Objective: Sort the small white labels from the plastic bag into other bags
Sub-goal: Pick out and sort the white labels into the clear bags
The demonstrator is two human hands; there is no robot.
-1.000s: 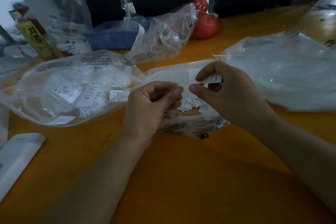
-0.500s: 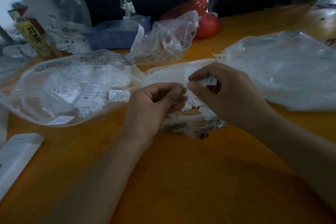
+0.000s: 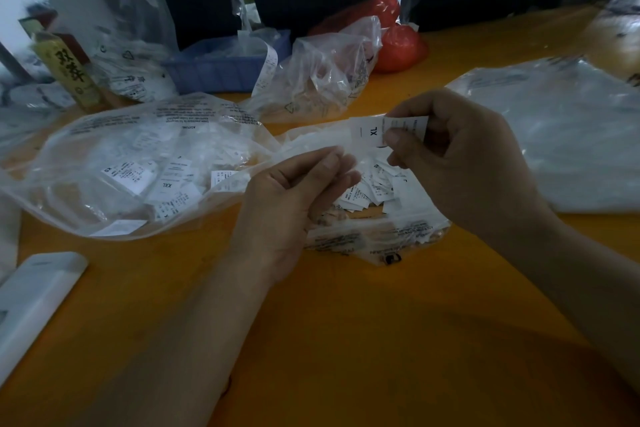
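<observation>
My right hand (image 3: 464,163) pinches a small white label (image 3: 372,131) printed XL, together with another label behind it, above the middle bag. That clear plastic bag (image 3: 388,236) lies on the orange table and holds a heap of white labels (image 3: 370,189). My left hand (image 3: 294,198) hovers over the bag's left part, fingers loosely curled near the plastic, holding nothing I can make out. A bigger clear bag (image 3: 131,163) at the left holds several labels, one marked XXL. Another flat clear bag (image 3: 568,135) lies at the right.
At the back stand a blue tray (image 3: 221,66), a crumpled clear bag (image 3: 325,73), a red bag (image 3: 398,42) and a yellow printed box (image 3: 69,69). A white flat device (image 3: 31,298) lies at the near left. Bare orange table (image 3: 346,340) spreads in front.
My right hand has lifted slightly and turned the label so its XL print faces me. My left hand's fingers have loosened and moved apart from the right hand.
</observation>
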